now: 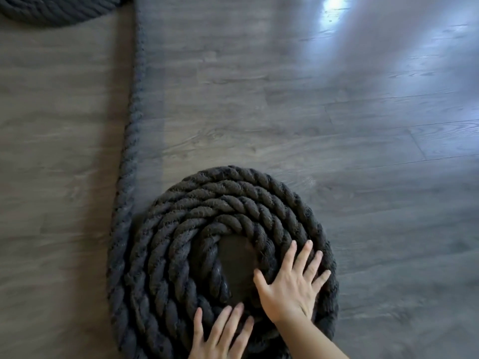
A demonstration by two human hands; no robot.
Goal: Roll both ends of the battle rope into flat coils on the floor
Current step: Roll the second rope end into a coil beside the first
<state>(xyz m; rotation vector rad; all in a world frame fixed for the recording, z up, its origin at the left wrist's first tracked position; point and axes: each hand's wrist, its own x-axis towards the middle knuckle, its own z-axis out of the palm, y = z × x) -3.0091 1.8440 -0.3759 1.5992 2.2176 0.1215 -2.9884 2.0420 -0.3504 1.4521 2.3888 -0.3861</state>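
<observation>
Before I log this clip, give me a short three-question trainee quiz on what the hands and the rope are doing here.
1. True or false: both hands lie flat, fingers spread, on the near coil.
2. Which hand lies farther from the camera? A) left hand B) right hand
3. Fill in: the loose rope leaves the near coil on its ___ side and runs toward the far coil.

Key
1. True; neither hand curls round the rope.
2. B; the right hand rests on the coil's right part, the left at its near edge.
3. Left; the far coil is cut off by the frame's top edge.
</observation>
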